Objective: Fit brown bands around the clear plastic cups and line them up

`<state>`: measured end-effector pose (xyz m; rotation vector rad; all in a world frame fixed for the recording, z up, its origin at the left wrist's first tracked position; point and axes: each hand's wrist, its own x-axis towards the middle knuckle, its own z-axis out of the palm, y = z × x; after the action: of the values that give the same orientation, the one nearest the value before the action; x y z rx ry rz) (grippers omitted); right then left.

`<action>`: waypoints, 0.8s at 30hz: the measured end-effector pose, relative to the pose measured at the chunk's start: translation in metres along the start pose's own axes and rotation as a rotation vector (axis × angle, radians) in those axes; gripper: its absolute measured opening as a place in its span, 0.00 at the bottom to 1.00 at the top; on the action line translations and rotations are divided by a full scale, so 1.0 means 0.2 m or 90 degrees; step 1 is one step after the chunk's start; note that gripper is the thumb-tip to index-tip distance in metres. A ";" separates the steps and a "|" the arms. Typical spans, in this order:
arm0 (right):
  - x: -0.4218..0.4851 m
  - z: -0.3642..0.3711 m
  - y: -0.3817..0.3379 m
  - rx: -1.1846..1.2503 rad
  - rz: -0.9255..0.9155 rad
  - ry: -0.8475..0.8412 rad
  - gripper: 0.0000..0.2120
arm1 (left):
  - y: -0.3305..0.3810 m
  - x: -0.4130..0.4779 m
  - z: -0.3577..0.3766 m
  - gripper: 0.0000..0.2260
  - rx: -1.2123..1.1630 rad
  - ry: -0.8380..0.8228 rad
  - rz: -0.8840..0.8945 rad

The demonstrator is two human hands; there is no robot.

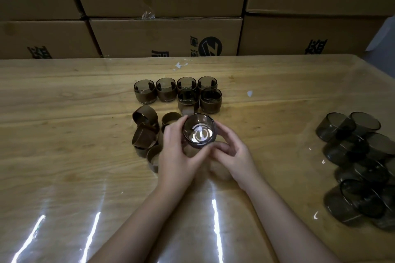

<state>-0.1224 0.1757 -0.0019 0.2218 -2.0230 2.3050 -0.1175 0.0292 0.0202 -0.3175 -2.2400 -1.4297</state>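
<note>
Wooden table (64, 113), cartons (164, 36) behind: left hand (177, 156) and right hand (235, 156) both curl fingers round one clear cup (199, 130) (mouth toward camera); six banded cups (188, 100) beyond

Bare cup pile (361, 168) cut off at rt edge, loose bands (145, 132) partly behind left hand (177, 156), held cup (199, 131) lower wall hidden by fingers (224, 134)
</note>
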 end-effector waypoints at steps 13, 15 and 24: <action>0.02 -0.03 -0.01 0.047 0.069 0.063 0.16 | -0.10 0.75 -0.39 0.34 0.308 -0.124 -0.159; 0.02 -0.04 -0.01 0.040 0.073 0.064 0.15 | -0.16 0.80 -0.38 0.34 0.330 -0.175 -0.203; 0.01 -0.03 -0.03 0.046 0.090 0.061 0.13 | -0.33 0.88 -0.23 0.35 0.408 -0.271 -0.289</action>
<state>-0.1238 0.1832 0.0036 -0.0292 -1.9710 2.4222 -0.2870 -0.0491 0.0722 0.1266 -3.1192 -0.7825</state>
